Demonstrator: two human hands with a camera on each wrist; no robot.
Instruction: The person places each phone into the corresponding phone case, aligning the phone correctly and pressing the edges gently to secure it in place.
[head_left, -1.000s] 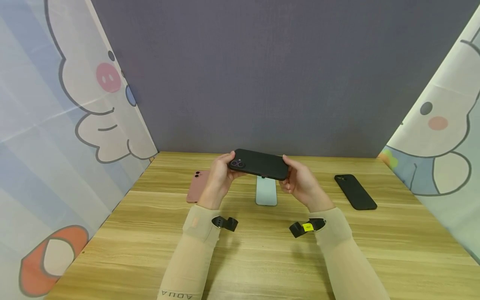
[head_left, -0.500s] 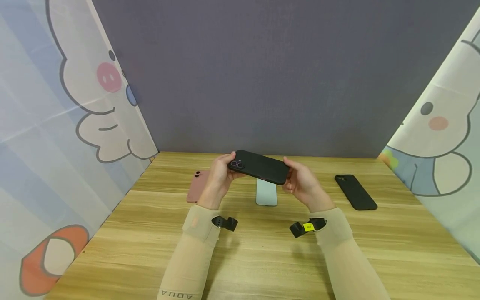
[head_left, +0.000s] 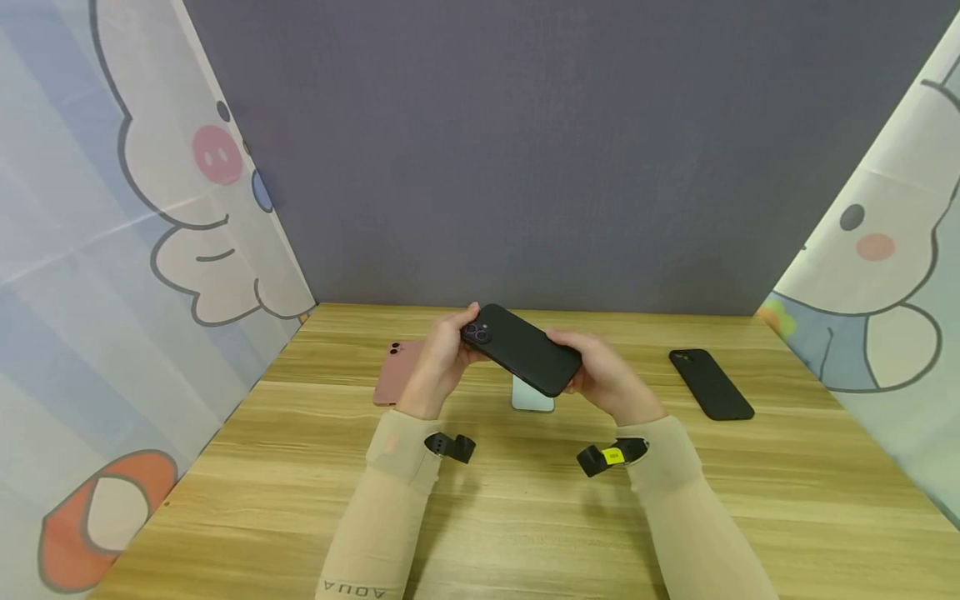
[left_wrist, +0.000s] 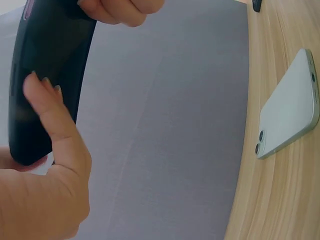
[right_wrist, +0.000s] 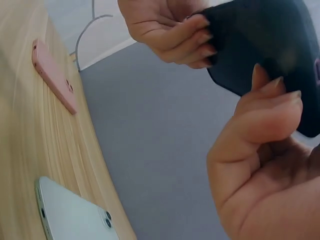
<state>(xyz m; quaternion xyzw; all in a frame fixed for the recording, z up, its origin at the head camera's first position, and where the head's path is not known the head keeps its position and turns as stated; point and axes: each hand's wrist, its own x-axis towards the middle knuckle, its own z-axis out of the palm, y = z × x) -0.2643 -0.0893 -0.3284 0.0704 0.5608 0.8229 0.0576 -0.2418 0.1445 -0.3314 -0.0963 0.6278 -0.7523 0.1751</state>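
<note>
Both hands hold a phone in a black case [head_left: 528, 350] above the table, its camera end to the left and its right end tipped lower. My left hand [head_left: 442, 360] grips the camera end, thumb at the edge. At the other end my right hand [head_left: 609, 377] lays its thumb on the back and has its fingers underneath. In the wrist views the fingertips of both hands press against the phone's dark far face [left_wrist: 55, 50]. Below it lies a pale mint phone [head_left: 533, 399], partly hidden by the held one in the head view.
A pink phone [head_left: 396, 372] lies to the left, partly behind the left hand and forearm. On the right rests a black phone case [head_left: 711, 385] with a camera cutout. A grey panel [head_left: 525, 158] stands along the back of the wooden table [head_left: 517, 508]; printed curtains flank it.
The right end of the phone has swung down and toward me, so it slants more. My right hand has shifted slightly left, its thumb farther onto the back.
</note>
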